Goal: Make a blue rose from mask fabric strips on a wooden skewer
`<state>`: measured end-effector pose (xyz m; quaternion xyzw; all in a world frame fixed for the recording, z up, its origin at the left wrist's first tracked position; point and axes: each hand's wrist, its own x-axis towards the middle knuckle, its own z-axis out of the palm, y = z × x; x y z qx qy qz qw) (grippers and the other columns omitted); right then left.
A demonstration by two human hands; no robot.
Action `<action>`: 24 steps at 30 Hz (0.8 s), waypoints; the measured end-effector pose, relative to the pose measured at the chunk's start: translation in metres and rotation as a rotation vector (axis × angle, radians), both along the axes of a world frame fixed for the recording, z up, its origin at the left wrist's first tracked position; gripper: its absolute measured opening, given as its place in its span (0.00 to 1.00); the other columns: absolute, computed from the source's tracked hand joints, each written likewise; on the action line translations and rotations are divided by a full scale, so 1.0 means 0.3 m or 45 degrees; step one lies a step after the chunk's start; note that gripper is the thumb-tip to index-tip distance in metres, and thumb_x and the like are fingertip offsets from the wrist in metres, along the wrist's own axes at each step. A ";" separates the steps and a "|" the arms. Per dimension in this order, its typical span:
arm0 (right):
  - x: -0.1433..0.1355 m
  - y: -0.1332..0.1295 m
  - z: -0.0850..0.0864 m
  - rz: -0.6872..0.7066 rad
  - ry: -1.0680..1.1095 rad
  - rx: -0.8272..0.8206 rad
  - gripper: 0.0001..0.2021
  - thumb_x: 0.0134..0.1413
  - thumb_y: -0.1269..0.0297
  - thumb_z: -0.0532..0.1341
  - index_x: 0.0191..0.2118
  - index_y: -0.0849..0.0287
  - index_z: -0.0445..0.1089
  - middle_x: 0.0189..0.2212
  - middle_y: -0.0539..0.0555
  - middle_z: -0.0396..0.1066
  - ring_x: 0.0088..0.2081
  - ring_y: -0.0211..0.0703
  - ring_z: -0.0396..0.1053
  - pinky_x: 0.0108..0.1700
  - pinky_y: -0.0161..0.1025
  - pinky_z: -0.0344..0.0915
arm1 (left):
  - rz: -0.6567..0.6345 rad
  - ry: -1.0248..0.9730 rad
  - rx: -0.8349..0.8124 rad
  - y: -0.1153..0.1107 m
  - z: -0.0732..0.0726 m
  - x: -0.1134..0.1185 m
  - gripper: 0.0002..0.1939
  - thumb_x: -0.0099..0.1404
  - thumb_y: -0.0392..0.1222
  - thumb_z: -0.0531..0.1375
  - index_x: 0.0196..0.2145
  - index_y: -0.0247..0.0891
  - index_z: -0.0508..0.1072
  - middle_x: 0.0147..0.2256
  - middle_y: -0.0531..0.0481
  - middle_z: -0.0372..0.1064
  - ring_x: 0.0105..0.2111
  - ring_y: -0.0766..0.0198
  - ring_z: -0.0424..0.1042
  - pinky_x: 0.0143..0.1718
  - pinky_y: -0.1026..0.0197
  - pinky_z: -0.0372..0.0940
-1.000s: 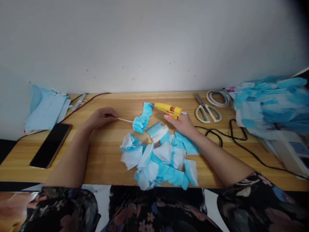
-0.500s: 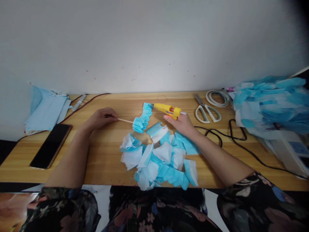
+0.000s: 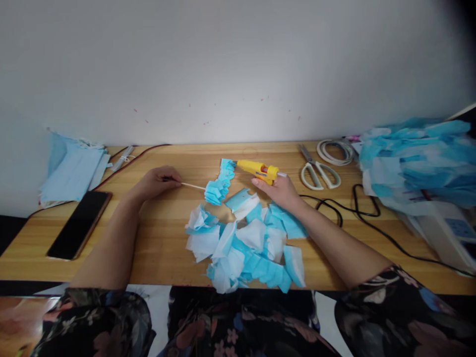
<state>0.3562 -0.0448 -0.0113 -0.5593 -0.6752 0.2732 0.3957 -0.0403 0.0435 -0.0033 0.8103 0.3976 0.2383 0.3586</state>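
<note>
Between the fingers of my left hand (image 3: 159,181) is the end of a thin wooden stick (image 3: 192,186). At the stick's other end sits a gathered strip of blue mask fabric (image 3: 218,186), its free part reaching away toward the wall. My right hand (image 3: 280,191) is closed round a yellow hot glue gun (image 3: 256,169), whose nozzle points left at the far end of the strip, touching or almost touching it. Loose blue and white fabric pieces (image 3: 245,248) are heaped on the table below, close to my right wrist.
Scissors (image 3: 316,171) and a roll of tape (image 3: 334,151) lie right of the glue gun. A black cord (image 3: 366,213) crosses the right side near a large pile of blue fabric (image 3: 416,158). At left are a phone (image 3: 80,225) and stacked face masks (image 3: 72,168).
</note>
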 end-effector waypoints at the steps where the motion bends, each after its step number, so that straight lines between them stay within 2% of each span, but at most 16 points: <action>1: 0.000 0.000 0.002 0.006 -0.006 0.001 0.18 0.58 0.48 0.65 0.38 0.58 0.81 0.35 0.56 0.83 0.37 0.52 0.79 0.41 0.43 0.73 | 0.004 0.002 -0.002 -0.001 0.001 0.001 0.15 0.61 0.54 0.68 0.30 0.40 0.80 0.32 0.48 0.76 0.35 0.59 0.73 0.40 0.57 0.68; 10: 0.002 0.003 0.006 0.026 -0.046 -0.003 0.17 0.58 0.50 0.65 0.41 0.58 0.82 0.36 0.56 0.83 0.38 0.52 0.80 0.40 0.42 0.72 | 0.034 -0.013 0.022 0.000 -0.008 0.000 0.17 0.61 0.57 0.69 0.29 0.40 0.80 0.31 0.48 0.76 0.34 0.60 0.73 0.39 0.57 0.69; 19: -0.001 0.002 0.008 0.017 -0.041 -0.011 0.17 0.58 0.50 0.64 0.40 0.59 0.82 0.34 0.55 0.83 0.37 0.52 0.79 0.40 0.42 0.72 | 0.023 -0.034 -0.005 -0.003 -0.002 0.004 0.14 0.60 0.53 0.69 0.29 0.39 0.80 0.32 0.48 0.76 0.34 0.60 0.73 0.39 0.58 0.68; 24: -0.001 0.001 0.010 0.011 -0.049 -0.009 0.16 0.58 0.52 0.65 0.42 0.58 0.82 0.38 0.56 0.83 0.40 0.53 0.80 0.42 0.43 0.73 | 0.014 0.009 0.003 -0.003 0.003 0.003 0.14 0.61 0.54 0.68 0.30 0.40 0.80 0.32 0.48 0.76 0.35 0.60 0.73 0.40 0.58 0.68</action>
